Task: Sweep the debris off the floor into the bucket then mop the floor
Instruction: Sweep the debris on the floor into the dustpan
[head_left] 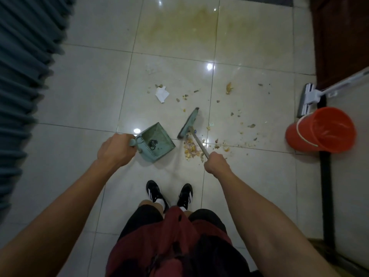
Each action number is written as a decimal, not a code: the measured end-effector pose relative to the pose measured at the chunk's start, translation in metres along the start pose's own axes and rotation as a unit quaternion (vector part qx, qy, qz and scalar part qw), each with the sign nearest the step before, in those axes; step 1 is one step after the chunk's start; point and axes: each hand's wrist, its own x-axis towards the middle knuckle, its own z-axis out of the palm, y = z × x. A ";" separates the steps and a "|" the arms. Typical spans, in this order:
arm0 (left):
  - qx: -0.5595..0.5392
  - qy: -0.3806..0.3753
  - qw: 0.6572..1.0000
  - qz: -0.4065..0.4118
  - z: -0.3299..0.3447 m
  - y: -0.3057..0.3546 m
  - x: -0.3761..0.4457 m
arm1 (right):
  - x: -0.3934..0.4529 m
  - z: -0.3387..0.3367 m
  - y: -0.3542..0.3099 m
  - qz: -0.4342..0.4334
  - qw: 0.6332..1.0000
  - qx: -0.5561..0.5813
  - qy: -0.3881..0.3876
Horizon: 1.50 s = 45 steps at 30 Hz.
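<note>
My left hand (114, 149) grips the handle of a green dustpan (157, 141) that rests on the tiled floor with a dark clump inside. My right hand (215, 162) grips the metal handle of a green broom (188, 124), whose head stands just right of the pan. A small heap of yellow and pink debris (191, 149) lies between the broom head and my right hand. More crumbs (242, 126) scatter toward the orange bucket (321, 130), and a crumpled white paper (162, 94) lies farther ahead. A white flat mop (308, 99) leans beside the bucket.
A yellowish stain (179, 27) spreads over the tiles ahead. Grey-blue curtains (24, 76) hang along the left. A dark wooden door (341, 37) and a light wall panel (351, 176) bound the right side. My two black shoes (169, 193) stand just behind the pan.
</note>
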 end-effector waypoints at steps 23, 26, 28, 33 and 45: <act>-0.050 0.013 0.997 -0.053 -0.147 -0.184 0.153 | 0.083 -0.050 -0.320 -0.058 0.998 0.005 0.007; -0.043 0.011 0.998 -0.049 -0.169 -0.204 0.181 | 0.091 -0.062 -0.357 -0.059 0.998 0.001 0.008; -0.028 0.008 0.998 -0.047 -0.181 -0.213 0.201 | 0.100 -0.068 -0.375 -0.056 0.998 0.005 0.009; -0.015 0.012 0.999 -0.042 -0.206 -0.222 0.258 | 0.140 -0.092 -0.413 -0.068 0.998 0.007 0.011; 0.015 -0.014 0.998 -0.058 -0.277 -0.191 0.396 | 0.264 -0.184 -0.505 -0.055 0.992 0.091 -0.063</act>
